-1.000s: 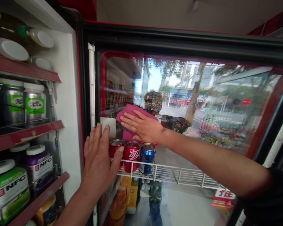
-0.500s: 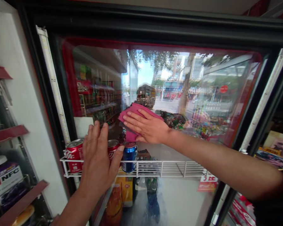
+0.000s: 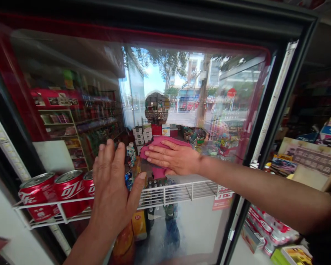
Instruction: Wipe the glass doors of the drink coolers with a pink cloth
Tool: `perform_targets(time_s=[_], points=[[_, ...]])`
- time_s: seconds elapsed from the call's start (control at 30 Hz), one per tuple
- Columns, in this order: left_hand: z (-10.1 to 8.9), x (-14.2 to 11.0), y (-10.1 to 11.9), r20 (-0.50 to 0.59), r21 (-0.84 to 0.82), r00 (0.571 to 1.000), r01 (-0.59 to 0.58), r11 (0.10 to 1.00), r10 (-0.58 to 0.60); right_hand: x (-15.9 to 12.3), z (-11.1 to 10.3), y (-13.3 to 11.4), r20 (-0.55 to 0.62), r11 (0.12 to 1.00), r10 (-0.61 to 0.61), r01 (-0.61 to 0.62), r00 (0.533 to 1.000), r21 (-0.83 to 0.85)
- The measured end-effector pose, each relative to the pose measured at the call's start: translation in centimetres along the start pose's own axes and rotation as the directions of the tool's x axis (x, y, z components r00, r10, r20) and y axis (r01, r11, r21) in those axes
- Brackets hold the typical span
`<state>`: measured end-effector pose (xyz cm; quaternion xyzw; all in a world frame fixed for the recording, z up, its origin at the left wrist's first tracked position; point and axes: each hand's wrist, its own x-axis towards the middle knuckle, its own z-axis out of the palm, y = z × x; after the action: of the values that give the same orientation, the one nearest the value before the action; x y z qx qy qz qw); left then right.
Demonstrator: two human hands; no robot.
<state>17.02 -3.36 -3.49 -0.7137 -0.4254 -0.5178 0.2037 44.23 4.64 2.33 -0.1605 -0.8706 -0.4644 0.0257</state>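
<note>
My right hand (image 3: 176, 158) lies flat on a pink cloth (image 3: 158, 172), pressing it against the glass door (image 3: 99, 60). Part of the cloth is hidden under the palm and fingers. Raised in front of the glass, my left hand (image 3: 113, 191) has its thumb spread away from the fingers and holds nothing. It is nearest to the white wire door rack (image 3: 179, 193), where red drink cans (image 3: 73, 191) stand at the left. A blue can (image 3: 128, 180) shows only partly behind that hand.
Black door frame with a light strip (image 3: 273, 103) runs down the right side. Beyond it are packed bottles (image 3: 264, 224) and a cardboard sign (image 3: 311, 162). Yellow packaging (image 3: 139, 224) and bottles show through the lower glass. Shelves, trees and a street reflect in the pane.
The view has shifted left along the door, bringing more red cans into sight. The cloth and right hand sit slightly lower on the glass. My left hand remains raised.
</note>
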Motion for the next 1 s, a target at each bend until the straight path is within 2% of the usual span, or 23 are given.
perform_targets(time_s=[0.27,0.47,0.8,1.0], points=[[2.6,0.7,3.2,0.016,-0.050,0.999,-0.036,0.998,0.037,-8.0,0.2,1.0,0.020,0.994,0.093,-0.094,0.995,0.053],[5.0,1.1,5.6,0.014,-0.111,0.997,-0.072,0.991,0.074,-12.8,0.0,2.0,0.091,0.989,0.145,-0.143,0.985,-0.026],[7.9,1.4,9.6,-0.005,-0.127,0.997,-0.082,0.989,0.082,-20.1,0.1,4.2,-0.056,0.983,0.164,-0.168,0.985,-0.077],[9.4,1.3,11.9,-0.047,-0.128,0.993,-0.113,0.985,0.108,-23.5,0.1,4.8,-0.047,0.946,0.310,-0.313,0.950,-0.083]])
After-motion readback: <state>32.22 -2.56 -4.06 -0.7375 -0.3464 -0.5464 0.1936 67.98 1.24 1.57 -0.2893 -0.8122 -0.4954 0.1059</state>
